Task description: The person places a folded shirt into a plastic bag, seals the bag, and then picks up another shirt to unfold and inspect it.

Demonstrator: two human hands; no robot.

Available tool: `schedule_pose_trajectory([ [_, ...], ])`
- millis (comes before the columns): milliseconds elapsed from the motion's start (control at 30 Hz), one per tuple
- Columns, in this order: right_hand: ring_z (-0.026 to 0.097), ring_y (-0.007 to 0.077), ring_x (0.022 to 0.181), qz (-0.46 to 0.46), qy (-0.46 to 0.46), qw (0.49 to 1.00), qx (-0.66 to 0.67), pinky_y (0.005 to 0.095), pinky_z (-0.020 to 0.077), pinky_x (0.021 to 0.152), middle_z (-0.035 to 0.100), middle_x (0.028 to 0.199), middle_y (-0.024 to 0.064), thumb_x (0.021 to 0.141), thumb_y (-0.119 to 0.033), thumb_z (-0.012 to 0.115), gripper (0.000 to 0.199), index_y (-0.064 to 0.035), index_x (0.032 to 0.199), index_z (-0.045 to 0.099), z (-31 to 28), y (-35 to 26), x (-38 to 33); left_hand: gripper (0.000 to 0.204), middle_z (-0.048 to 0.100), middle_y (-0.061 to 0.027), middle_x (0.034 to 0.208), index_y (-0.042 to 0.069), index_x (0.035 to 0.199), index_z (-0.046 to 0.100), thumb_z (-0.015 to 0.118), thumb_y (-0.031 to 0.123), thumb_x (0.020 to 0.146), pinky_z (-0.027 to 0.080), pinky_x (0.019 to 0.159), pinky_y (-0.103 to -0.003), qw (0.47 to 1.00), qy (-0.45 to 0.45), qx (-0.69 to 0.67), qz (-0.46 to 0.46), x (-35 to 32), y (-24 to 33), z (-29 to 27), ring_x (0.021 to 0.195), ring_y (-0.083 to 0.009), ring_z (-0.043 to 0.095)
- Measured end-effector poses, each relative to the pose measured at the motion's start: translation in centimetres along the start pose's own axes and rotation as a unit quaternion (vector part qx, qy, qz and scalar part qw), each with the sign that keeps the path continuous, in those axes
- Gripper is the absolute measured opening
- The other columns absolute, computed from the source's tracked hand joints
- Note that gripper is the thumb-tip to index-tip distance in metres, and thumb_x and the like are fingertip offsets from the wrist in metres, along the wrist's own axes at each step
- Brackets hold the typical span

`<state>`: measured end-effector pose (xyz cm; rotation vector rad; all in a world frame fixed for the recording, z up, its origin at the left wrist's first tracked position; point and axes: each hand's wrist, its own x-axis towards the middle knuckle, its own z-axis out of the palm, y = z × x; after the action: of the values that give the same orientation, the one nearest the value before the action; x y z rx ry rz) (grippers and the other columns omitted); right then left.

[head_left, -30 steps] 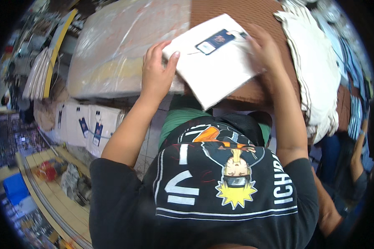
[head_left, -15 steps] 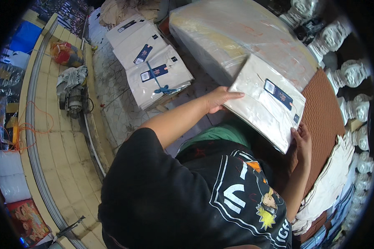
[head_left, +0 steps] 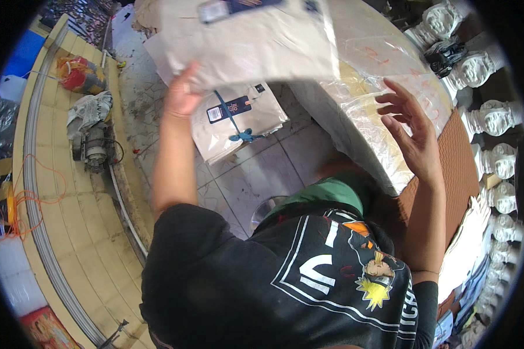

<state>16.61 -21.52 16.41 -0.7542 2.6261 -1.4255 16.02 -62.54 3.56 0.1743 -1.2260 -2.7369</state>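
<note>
My left hand point(head_left: 183, 93) holds up a flat white packaged garment point(head_left: 256, 41) with a dark label, gripping its lower left edge. Its picture is blurred. My right hand point(head_left: 410, 131) is off the package, fingers spread, hovering over a large plastic-wrapped bundle point(head_left: 378, 99). Below the raised package lies a stack of similar white packages point(head_left: 239, 119) tied with a blue string on the tiled floor point(head_left: 256, 174).
A curved yellow tiled step point(head_left: 70, 209) runs along the left, with a small motor point(head_left: 93, 148), a crumpled cloth and a red-yellow bag point(head_left: 78, 72) on it. White carved balusters point(head_left: 498, 119) line the right. A brown mat point(head_left: 442, 168) lies under the bundle.
The package went from both hands to my left hand alone and swung up and to the left. My right hand let go and opened. The view turned toward the floor stack.
</note>
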Motion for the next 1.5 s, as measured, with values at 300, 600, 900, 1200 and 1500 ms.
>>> schedule_pose_trajectory([
  [300, 0.059, 0.0128, 0.085, 0.222, -0.008, 0.953, -0.205, 0.0279, 0.0456, 0.078, 0.063, 0.094, 0.0065, 0.086, -0.007, 0.058, 0.034, -0.0039, 0.12, 0.055, -2.8, 8.1, -6.8, 0.039, 0.06, -0.0069, 0.106, 0.009, 0.11, 0.055, 0.073, 0.016, 0.076, 0.048, 0.084, -0.036, 0.925, 0.304, 0.222, -0.057, 4.5, -1.1, -15.8, 0.098, -0.023, 0.057],
  [600, 0.06, 0.0144, 0.086, 0.287, 0.007, 0.931, -0.223, 0.0297, 0.0473, 0.077, 0.064, 0.095, 0.0072, 0.086, -0.008, 0.059, 0.034, -0.0031, 0.119, 0.056, -2.8, 8.3, -7.9, 0.038, 0.064, -0.0101, 0.102, 0.001, 0.104, 0.059, 0.075, 0.014, 0.071, 0.045, 0.077, -0.034, 0.847, 0.312, 0.43, -0.006, 9.1, -4.7, -24.6, 0.089, -0.0221, 0.06],
  [900, 0.06, 0.0153, 0.085, 0.254, 0.046, 0.938, -0.232, 0.0302, 0.0482, 0.079, 0.063, 0.095, 0.0071, 0.085, -0.005, 0.059, 0.033, -0.0054, 0.118, 0.057, -3.4, 7.5, -10.1, 0.039, 0.067, -0.0156, 0.095, 0.0, 0.099, 0.066, 0.076, 0.02, 0.067, 0.047, 0.078, -0.035, 0.742, 0.327, 0.583, -0.044, 9.4, -5.5, -27.6, 0.087, -0.0293, 0.065],
  [1200, 0.06, 0.0141, 0.084, 0.245, 0.089, 0.941, -0.213, 0.0301, 0.0491, 0.077, 0.062, 0.093, 0.0072, 0.087, -0.006, 0.058, 0.032, -0.0046, 0.118, 0.056, -5.8, 7.7, -14.2, 0.043, 0.061, -0.0147, 0.114, 0.005, 0.113, 0.061, 0.068, 0.026, 0.076, 0.046, 0.089, -0.038, 0.686, 0.458, 0.563, -0.044, 7.8, -5.0, -25.2, 0.105, -0.0281, 0.059],
  [1500, 0.06, 0.013, 0.082, 0.303, 0.107, 0.912, -0.254, 0.0286, 0.0476, 0.074, 0.064, 0.092, 0.0072, 0.086, -0.008, 0.059, 0.031, -0.0024, 0.116, 0.057, -5.3, 7.4, -16.2, 0.051, 0.062, -0.0218, 0.108, -0.003, 0.102, 0.063, 0.062, 0.042, 0.08, 0.046, 0.087, -0.041, 0.59, 0.397, 0.698, -0.087, 11.0, -2.9, -21.2, 0.104, -0.034, 0.058],
])
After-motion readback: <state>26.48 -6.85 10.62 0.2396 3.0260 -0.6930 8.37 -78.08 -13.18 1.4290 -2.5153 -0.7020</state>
